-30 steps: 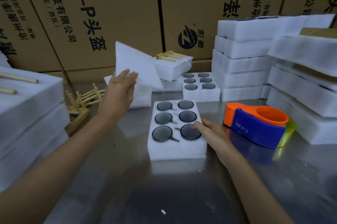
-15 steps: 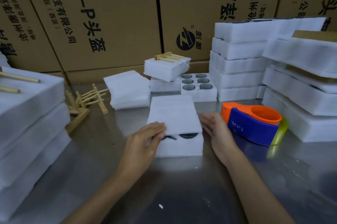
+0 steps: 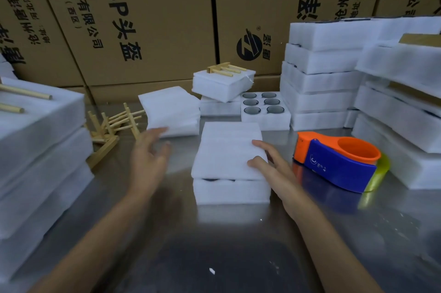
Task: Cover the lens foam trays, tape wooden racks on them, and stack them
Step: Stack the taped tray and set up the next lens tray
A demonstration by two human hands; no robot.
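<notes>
Two hands in play, and I'll start with my right hand (image 3: 269,166): fingers fairly straight, tips resting on the right edge of the foam cover sheet (image 3: 226,149), pinning it rather than gripping. The sheet lies on the lens foam tray (image 3: 230,191) at the middle of the steel table (image 3: 238,257), slightly askew, with a dark sliver of lens showing under its near edge.

My left hand (image 3: 149,156) is off the sheet, fingers spread and holding nothing, blurred, hovering between the tray and the loose wooden racks (image 3: 112,125) to the left (my guess: those are next).

Handling, as I judge it: the sheet looks feather-light and floppy, so it will slide or lift at a nudge; flat fingertip pressure suits it. The tray looks soft foam, light, but its lenses are probably fragile, so hold it by the side walls and keep it level. The racks look stiff and thin; take one by its crossbar.

The tape dispenser (image 3: 334,164) sits just right of my wrist.
</notes>
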